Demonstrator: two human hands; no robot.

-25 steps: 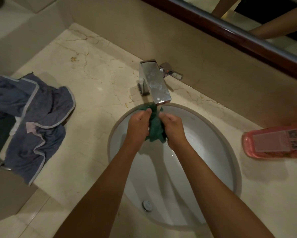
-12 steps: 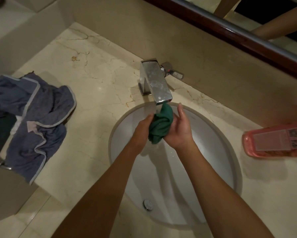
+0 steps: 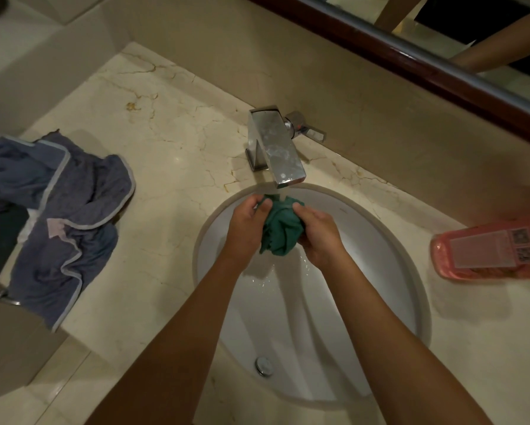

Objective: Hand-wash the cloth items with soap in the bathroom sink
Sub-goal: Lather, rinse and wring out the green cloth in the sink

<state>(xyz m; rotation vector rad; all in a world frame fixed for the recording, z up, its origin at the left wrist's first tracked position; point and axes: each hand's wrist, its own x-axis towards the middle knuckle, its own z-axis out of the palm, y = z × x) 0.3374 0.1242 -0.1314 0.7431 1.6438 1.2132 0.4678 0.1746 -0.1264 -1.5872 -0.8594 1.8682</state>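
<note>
Both hands, left hand [image 3: 247, 230] and right hand [image 3: 319, 237], have their fingers curled round a bunched green cloth [image 3: 280, 231], held over the white sink [image 3: 389, 289] just under the chrome faucet [image 3: 277, 151]. Grey-blue garments [image 3: 70, 216] lie on the marble counter [image 3: 171, 142] to the left; a pink soap bottle [image 3: 487, 248] lies to the right.

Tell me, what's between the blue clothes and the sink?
Only bare marble counter lies between the blue garment and the sink in the head view.
</note>
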